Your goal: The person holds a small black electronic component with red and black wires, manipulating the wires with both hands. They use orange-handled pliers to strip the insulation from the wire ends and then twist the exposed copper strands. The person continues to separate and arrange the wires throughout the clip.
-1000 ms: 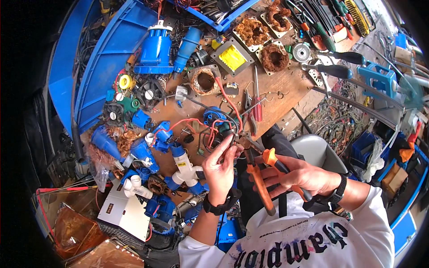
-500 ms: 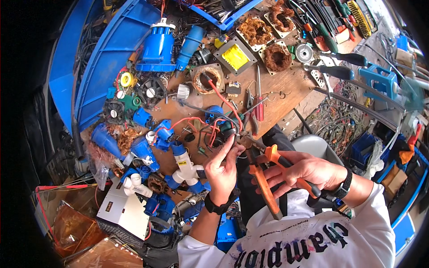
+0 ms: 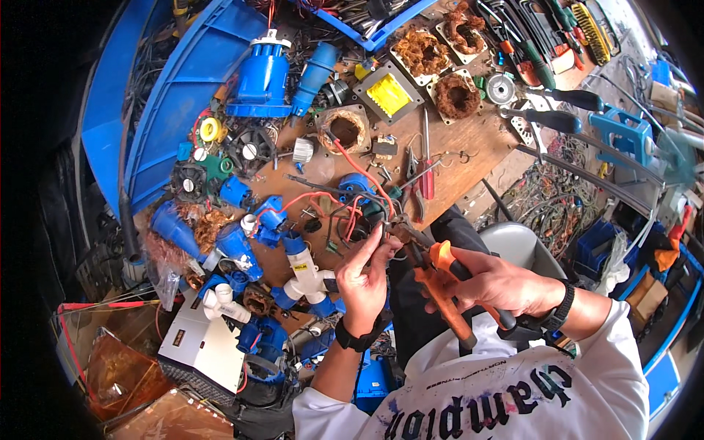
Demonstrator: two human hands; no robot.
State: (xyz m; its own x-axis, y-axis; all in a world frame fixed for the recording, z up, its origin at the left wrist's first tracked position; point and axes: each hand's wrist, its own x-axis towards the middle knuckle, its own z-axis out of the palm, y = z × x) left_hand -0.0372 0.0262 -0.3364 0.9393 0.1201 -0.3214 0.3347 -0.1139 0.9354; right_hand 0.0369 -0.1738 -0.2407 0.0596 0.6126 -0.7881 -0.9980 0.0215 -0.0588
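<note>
My right hand (image 3: pixel 506 282) is wrapped round the orange-and-black handles of a pair of pliers (image 3: pixel 440 290). Their metal jaws sit at a bundle of red and black wires (image 3: pixel 389 198), just beyond my left fingertips. Whether the jaws bite on a wire is too small to tell. My left hand (image 3: pixel 364 286) is closed in a pinch on the lower end of these wires, index finger stretched along them. The wires fan out over the wooden bench (image 3: pixel 469 147), one red strand reaching toward a square-framed motor core (image 3: pixel 343 130).
Red-handled pliers (image 3: pixel 414 183) and a screwdriver (image 3: pixel 427 169) lie past my hands. Blue plug housings (image 3: pixel 238 249) and a white splitter (image 3: pixel 304 271) crowd the left. Copper-wound cores (image 3: pixel 455 95) stand at the back. A grey bin (image 3: pixel 521 242) is at right.
My right fingers have closed round the pliers, bringing the two handles nearer each other. The wires' far ends have shifted a little. My left hand stays almost in place.
</note>
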